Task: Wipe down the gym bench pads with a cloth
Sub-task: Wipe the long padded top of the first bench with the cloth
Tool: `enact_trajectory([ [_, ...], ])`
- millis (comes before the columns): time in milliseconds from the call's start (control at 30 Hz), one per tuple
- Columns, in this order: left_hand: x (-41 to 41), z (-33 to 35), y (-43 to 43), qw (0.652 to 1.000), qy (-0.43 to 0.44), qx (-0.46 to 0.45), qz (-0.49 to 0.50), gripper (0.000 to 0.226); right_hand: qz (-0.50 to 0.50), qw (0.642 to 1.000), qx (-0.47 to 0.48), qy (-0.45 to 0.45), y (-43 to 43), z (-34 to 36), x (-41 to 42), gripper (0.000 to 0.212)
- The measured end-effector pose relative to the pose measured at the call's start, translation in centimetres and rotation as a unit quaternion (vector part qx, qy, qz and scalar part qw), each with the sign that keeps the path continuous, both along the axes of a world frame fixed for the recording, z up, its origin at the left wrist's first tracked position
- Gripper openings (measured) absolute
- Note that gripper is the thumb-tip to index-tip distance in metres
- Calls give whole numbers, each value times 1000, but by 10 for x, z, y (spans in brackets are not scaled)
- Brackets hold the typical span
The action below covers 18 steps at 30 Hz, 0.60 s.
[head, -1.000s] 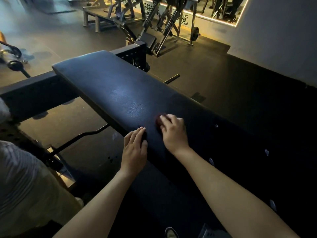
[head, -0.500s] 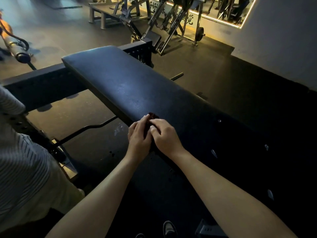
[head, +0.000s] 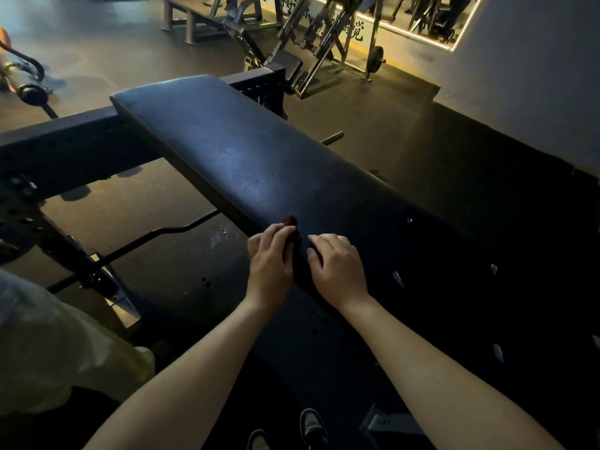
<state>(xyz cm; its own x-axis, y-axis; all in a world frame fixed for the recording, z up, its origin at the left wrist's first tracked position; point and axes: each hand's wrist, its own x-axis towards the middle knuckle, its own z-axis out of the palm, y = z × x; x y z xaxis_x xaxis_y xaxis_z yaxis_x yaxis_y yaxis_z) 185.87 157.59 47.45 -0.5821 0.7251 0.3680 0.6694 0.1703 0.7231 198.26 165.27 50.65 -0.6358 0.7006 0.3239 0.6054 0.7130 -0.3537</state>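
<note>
The left hand (head: pixel 271 261) is gripping the dark red cloth (head: pixel 290 221) on the near part of the bench pad (head: pixel 227 151), the right hand (head: pixel 337 264) is curling at its 3 o'clock, grip unclear, and the wiping is probably needing a firm push toward 11 o'clock next.

head cam | faces forward-down | close above bench pad (head: pixel 259 164) | single view

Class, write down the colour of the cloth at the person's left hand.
Dark red, almost maroon; the cloth peeks past the left hand in the head view.
</note>
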Motion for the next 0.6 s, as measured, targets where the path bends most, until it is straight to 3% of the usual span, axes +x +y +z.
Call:
enact_trajectory([
  [167,0,-8,-9,998,42,10,-37,43,3,1000,-9,10,-2,-4,5,34],
  [300,-8,0,7,1000,-19,-8,11,46,-2,1000,2,2,-2,-4,4,36],
  [467,29,-4,4,999,30,10,-14,43,0,998,-38,54,-5,-3,16,31],
  [600,36,-6,-5,992,106,20,-61,43,3,999,-15,37,-8,-7,32,29],
])
